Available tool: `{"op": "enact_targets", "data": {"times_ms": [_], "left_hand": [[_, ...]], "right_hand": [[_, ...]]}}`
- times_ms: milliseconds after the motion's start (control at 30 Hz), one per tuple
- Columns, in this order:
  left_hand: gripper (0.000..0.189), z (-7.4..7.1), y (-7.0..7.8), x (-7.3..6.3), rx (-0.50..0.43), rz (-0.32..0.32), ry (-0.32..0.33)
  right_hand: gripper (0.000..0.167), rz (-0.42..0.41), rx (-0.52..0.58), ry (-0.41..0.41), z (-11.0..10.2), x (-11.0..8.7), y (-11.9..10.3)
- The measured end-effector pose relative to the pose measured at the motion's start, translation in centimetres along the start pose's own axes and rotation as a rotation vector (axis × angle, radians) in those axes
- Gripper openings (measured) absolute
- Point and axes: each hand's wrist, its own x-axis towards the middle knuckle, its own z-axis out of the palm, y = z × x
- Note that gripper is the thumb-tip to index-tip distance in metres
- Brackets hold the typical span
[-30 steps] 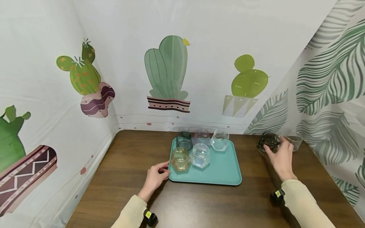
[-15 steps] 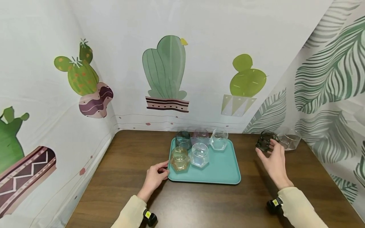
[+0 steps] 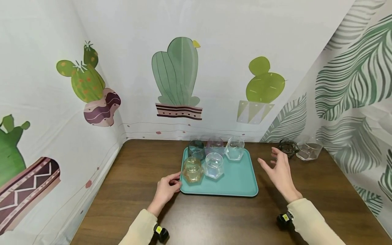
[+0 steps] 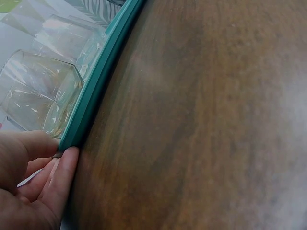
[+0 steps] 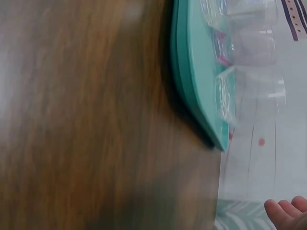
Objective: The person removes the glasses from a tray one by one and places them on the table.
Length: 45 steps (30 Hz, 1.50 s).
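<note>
A teal tray (image 3: 235,183) lies on the wooden table with several glass cups on it. My left hand (image 3: 166,189) pinches its left edge near the front corner, thumb and fingers at the rim (image 4: 88,103). Closest to that hand stands the amber glass cup (image 3: 193,172), beside a clear iridescent cup (image 3: 214,166). Behind them are a dark grey cup (image 3: 196,149), a pale purple cup (image 3: 215,145) and a clear cup (image 3: 234,149). Holding nothing, my right hand (image 3: 280,173) hovers right of the tray, fingers spread. A black wavy-rimmed glass cup (image 3: 289,149) stands just behind it.
A clear faceted glass (image 3: 310,151) stands at the back right, next to the black cup. White cloth (image 3: 220,78) printed with cacti and leaves hangs behind and along both sides of the wooden table (image 3: 137,163).
My right hand has come off the black cup and moved left toward the tray. The black cup stays at the back right. My left hand keeps its hold on the tray.
</note>
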Motion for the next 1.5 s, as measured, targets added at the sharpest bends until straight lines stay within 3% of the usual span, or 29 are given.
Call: {"op": "enact_targets", "data": {"times_ms": [667,933,1500], "left_hand": [[0.040,-0.1,0.5,-0.1,0.003,0.007,0.013],[0.040,-0.1,0.3,-0.1,0.009,0.003,0.010],[0.040,0.0,0.0,0.0,0.002,-0.001,0.007]], "right_hand": [[0.073,-0.077,0.052,-0.145,4.5,0.1,-2.8],[0.076,-0.055,0.066,-0.184,5.7,0.6,-3.2],[0.087,0.059,0.079,-0.252,7.8,3.8,-2.7]]}}
